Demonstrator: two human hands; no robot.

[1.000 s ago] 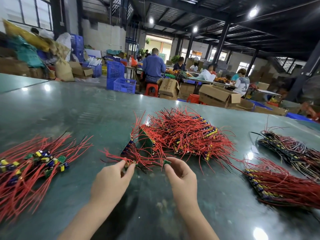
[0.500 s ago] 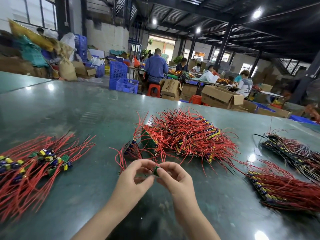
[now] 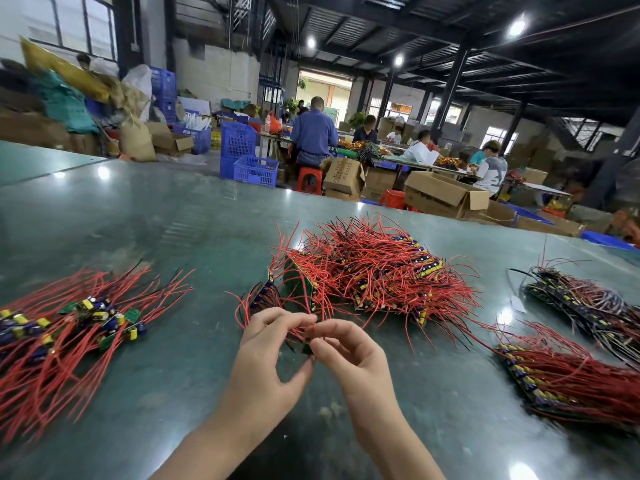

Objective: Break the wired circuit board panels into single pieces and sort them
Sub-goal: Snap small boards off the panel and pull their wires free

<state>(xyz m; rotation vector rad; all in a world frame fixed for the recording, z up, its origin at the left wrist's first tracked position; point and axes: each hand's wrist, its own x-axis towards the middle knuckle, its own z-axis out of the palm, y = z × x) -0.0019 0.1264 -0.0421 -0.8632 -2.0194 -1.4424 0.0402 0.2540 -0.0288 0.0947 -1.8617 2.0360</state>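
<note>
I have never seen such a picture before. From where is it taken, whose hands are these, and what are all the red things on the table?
The picture comes from a wide-angle camera worn on a person's head, looking forward and down, so you see that person's own two bare hands. No machine is involved.

The left hand and the right hand meet over the dark green glossy table. Together they pinch a small green circuit board piece with thin red wires.

On the table lie heaps of the same goods: a big tangled pile of red-wired board panels just behind the hands, a spread of separated single pieces at the left, and two more stacks at the right. Other workers sit at tables in the background.
</note>
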